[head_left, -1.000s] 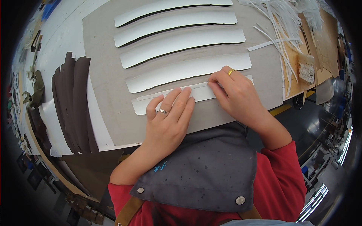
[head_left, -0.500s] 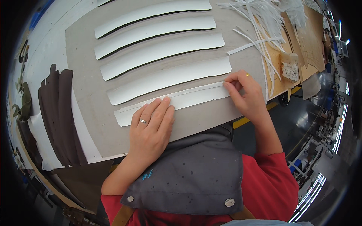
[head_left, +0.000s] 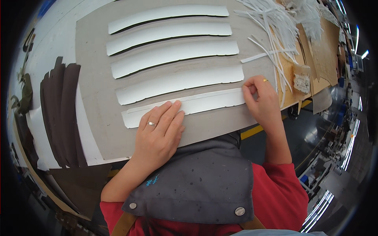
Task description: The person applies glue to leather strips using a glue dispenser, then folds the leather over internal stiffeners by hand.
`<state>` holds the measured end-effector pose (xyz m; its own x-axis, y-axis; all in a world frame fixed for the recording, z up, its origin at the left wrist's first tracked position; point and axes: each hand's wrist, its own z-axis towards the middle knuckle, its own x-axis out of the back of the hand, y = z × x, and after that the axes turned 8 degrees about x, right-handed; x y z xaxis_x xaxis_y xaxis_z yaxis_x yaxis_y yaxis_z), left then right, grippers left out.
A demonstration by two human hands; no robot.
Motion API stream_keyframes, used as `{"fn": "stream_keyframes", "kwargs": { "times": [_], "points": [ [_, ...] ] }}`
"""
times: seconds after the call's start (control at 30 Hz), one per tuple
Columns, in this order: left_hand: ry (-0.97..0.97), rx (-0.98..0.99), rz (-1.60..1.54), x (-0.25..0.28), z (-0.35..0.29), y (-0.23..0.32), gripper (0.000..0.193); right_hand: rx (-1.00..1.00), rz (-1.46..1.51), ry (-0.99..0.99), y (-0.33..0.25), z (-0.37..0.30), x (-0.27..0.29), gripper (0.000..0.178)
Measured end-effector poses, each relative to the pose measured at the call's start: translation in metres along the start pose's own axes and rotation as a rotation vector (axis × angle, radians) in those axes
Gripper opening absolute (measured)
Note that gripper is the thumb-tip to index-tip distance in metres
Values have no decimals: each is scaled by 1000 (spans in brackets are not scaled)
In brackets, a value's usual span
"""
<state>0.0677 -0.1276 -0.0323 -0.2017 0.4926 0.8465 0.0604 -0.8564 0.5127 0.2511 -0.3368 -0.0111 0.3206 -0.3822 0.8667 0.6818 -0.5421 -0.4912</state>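
Observation:
A long white strip [head_left: 212,103] lies nearest me on the grey board, with a narrow white band [head_left: 220,92] along its far edge. My left hand [head_left: 159,128], wearing a ring, rests flat on the left half of this strip, fingers stretched out across the band. At the strip's right end, my right hand [head_left: 263,102] pinches the band's end between thumb and fingers; a small yellow piece shows on one finger. Beyond both hands, several gently curved white strips [head_left: 181,84] with dark undersides lie in a row, spaced apart.
Under the strips is a large grey board [head_left: 94,90] on a white table [head_left: 55,43]. Dark brown strips [head_left: 63,114] are bunched at the left. Thin white offcuts [head_left: 275,27] and brown cardboard [head_left: 327,51] heap up at the far right. The table's front edge runs close to my apron [head_left: 197,181].
The whole view has shifted slightly, the strips now sitting a little farther right. Both hands keep nearly the same places on the nearest strip, the right still pinching at its end.

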Motion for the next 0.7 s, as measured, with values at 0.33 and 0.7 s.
{"fn": "stream_keyframes", "kwargs": {
  "times": [0.33,0.7],
  "points": [
    [112,-9,-29,9,-23,-5,34,481,196,-22,-71,30,-34,27],
    [128,188,187,20,-42,-24,34,735,77,-211,-81,39,-70,40]
  ]
}}
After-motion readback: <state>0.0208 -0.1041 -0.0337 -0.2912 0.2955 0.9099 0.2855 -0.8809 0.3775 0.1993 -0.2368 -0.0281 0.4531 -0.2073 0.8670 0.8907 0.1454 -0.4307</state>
